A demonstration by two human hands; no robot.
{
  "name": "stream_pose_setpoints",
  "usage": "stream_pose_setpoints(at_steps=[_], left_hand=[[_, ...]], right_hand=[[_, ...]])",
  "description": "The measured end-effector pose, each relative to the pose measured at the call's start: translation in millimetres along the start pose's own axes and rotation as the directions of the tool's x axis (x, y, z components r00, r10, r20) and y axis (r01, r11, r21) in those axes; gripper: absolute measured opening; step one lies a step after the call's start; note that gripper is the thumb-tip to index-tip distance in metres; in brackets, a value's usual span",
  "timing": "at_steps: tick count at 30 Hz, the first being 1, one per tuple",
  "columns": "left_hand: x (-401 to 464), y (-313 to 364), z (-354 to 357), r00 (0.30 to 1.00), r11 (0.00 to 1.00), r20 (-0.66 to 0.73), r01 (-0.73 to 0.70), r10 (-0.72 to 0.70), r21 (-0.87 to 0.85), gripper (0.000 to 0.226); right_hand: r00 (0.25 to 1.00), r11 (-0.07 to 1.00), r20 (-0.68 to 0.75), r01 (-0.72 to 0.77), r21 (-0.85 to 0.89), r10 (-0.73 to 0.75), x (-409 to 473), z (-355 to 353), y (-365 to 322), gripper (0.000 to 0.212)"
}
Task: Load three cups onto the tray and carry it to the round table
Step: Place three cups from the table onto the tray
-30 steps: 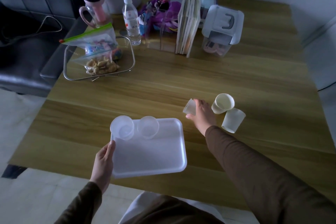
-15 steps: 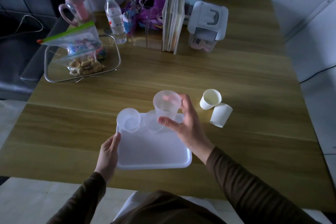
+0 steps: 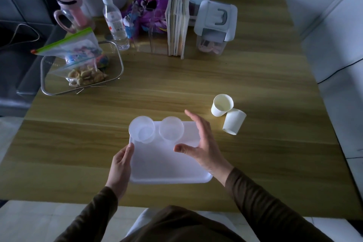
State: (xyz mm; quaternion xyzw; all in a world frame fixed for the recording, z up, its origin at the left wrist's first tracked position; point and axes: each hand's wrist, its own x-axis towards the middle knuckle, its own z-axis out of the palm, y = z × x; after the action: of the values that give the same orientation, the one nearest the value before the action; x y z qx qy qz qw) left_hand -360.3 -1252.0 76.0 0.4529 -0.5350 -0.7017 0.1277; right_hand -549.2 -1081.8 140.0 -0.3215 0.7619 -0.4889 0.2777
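A white plastic tray [image 3: 167,165] lies on the wooden table [image 3: 196,80] near its front edge. Two clear plastic cups stand upright along the tray's far edge: the left cup [image 3: 141,130] and the right cup [image 3: 171,130]. I cannot tell whether another cup is nested inside either one. My left hand [image 3: 120,167] grips the tray's left rim. My right hand [image 3: 200,143] hovers over the tray's right side with its fingers spread, just right of the right cup, and holds nothing.
Two white paper cups sit right of the tray, one upright [image 3: 222,105] and one on its side [image 3: 234,124]. Further back are a wire basket [image 3: 47,88] with snack bags, a water bottle [image 3: 115,23], books [image 3: 177,25] and a white container [image 3: 215,23].
My right hand carried a clear cup from the table to the tray's far edge and let go; it is now empty and open. My left hand stays on the tray.
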Motion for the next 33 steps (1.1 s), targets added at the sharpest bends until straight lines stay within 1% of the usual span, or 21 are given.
stream_pose_setpoints(at_steps=[2,3,4,5,6,7,9,12,13,15,16,17,19,22,24,26,28,29,30,33], left_hand=[[2.9,-1.3,-1.1,1.000,1.000,-0.010,0.004,-0.004,0.000,0.045],[4.7,-1.8,0.4,1.000,1.000,-0.008,0.006,-0.006,0.003,0.045],[5.3,-1.9,1.1,1.000,1.000,-0.002,0.009,-0.009,0.004,0.045],[6.0,-1.7,2.7,1.000,1.000,0.002,0.011,-0.011,0.002,0.044],[6.3,-1.4,4.2,1.000,1.000,0.007,0.011,-0.011,-0.001,0.044],[6.5,-1.2,6.5,1.000,1.000,0.010,0.012,-0.012,0.002,0.044],[6.4,-0.6,9.8,1.000,1.000,0.020,0.015,-0.016,0.010,0.044],[7.0,-1.3,12.4,0.999,0.999,0.034,0.025,-0.026,0.020,0.044],[7.4,-1.4,13.3,0.999,0.999,0.036,0.024,-0.025,0.028,0.044],[7.7,-2.1,14.8,0.999,0.999,0.041,0.018,-0.020,0.043,0.045],[7.8,-2.1,15.8,0.999,0.999,0.043,0.017,-0.019,0.047,0.045],[8.0,-2.1,16.7,0.999,0.999,0.041,0.016,-0.018,0.050,0.045],[7.9,-1.8,18.5,0.999,0.998,0.041,0.013,-0.015,0.058,0.044],[7.8,-1.5,21.4,0.999,0.998,0.048,0.011,-0.014,0.067,0.044],[8.5,-1.1,22.5,0.999,0.998,0.052,0.012,-0.016,0.067,0.044],[9.1,-1.1,23.5,0.998,0.998,0.054,0.016,-0.020,0.065,0.043],[8.8,-1.1,25.4,0.998,0.997,0.062,0.017,-0.021,0.070,0.044],[8.8,-1.5,26.4,0.998,0.997,0.064,0.015,-0.020,0.072,0.044],[8.8,-1.8,27.6,0.998,0.997,0.065,0.013,-0.018,0.074,0.045],[9.7,-2.5,30.7,0.997,0.997,0.071,0.012,-0.017,0.080,0.045]], right_hand=[[0.986,1.000,-0.168,0.001,0.012,0.001,-2.7,-12.4,6.3,0.088],[0.958,1.000,-0.287,-0.018,0.022,0.024,-2.4,-20.8,17.0,0.082],[0.914,0.998,-0.400,-0.057,0.040,0.068,-1.3,-28.3,26.7,0.078],[0.855,0.992,-0.504,-0.100,0.075,0.124,1.3,-37.2,39.2,0.074],[0.790,0.980,-0.581,-0.154,0.124,0.198,4.7,-45.5,50.1,0.074],[0.730,0.961,-0.625,-0.208,0.184,0.278,7.9,-54.3,60.6,0.077],[0.643,0.898,-0.628,-0.331,0.289,0.439,16.6,-69.5,75.8,0.090],[0.561,0.769,-0.526,-0.435,0.469,0.639,32.6,-82.0,95.5,0.104],[0.531,0.727,-0.497,-0.469,0.502,0.686,38.0,-83.1,102.9,0.107],[0.492,0.680,-0.469,-0.522,0.515,0.733,46.3,-81.8,110.7,0.110],[0.478,0.660,-0.455,-0.535,0.528,0.751,49.2,-80.4,113.1,0.108],[0.467,0.646,-0.447,-0.535,0.545,0.763,51.1,-79.5,115.3,0.101],[0.461,0.630,-0.432,-0.514,0.582,0.775,53.3,-79.0,115.8,0.085],[0.486,0.626,-0.409,-0.468,0.624,0.772,50.7,-80.9,115.3,0.083],[0.490,0.620,-0.407,-0.432,0.654,0.771,43.7,-82.6,110.6,0.082],[0.491,0.613,-0.408,-0.390,0.687,0.769,32.3,-84.2,103.5,0.075],[0.511,0.635,-0.426,-0.358,0.684,0.747,18.1,-83.7,90.2,0.067],[0.531,0.658,-0.439,-0.343,0.670,0.725,10.3,-81.7,84.0,0.062],[0.567,0.688,-0.450,-0.322,0.650,0.690,2.2,-79.4,77.4,0.057],[0.725,0.817,-0.455,-0.261,0.513,0.518,-18.0,-67.1,57.6,0.050]])
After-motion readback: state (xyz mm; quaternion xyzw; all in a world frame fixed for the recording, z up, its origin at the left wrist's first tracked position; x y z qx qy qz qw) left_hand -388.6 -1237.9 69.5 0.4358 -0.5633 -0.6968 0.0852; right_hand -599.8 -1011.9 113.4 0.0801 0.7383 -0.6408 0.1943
